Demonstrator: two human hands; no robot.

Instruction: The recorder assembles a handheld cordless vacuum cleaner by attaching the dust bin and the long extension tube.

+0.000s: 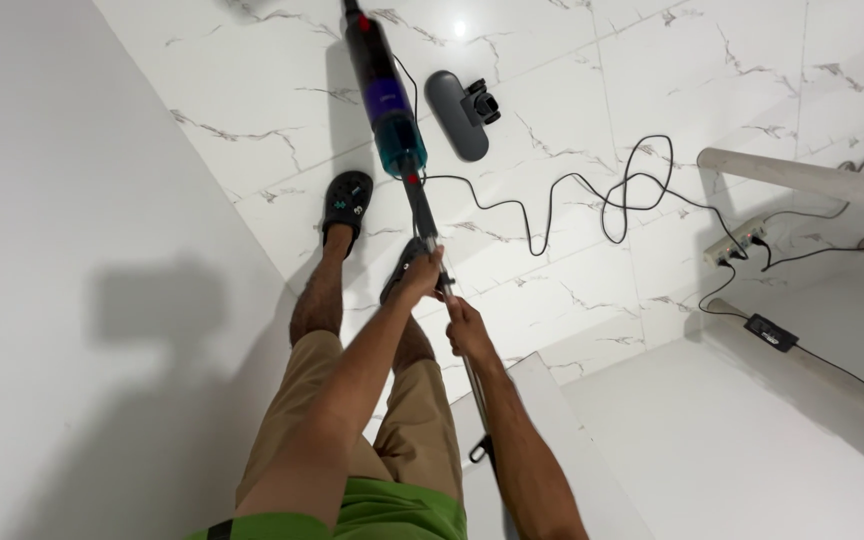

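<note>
- Head view: the left hand [420,272] wraps its fingers around the thin metal tube [422,212] of a stick vacuum [384,95], gripping it higher up the shaft
- The right hand [468,328] closes its fingers on the same tube just below the left hand, the two hands near each other but not touching
- The vacuum stretches away from the person across the marble floor [652,80]; its dark body with a purple band and a blue-green dust cup lies beyond the hands, past the person's feet
- A grey floor brush head [462,112] lies detached on the floor just beside the vacuum's body, to its right
- A black cord [592,200] leaves the vacuum near the dust cup and loops loosely over the floor toward a white power strip [735,241] at the right
- A small black adapter [770,332] lies near the strip on a lower white step
- The person's foot in a black clog [347,200] stands left of the tube; tan shorts and a green shirt hem fill the bottom of the frame
- A plain white wall [72,250] occupies the left side, carrying the person's shadow
</note>
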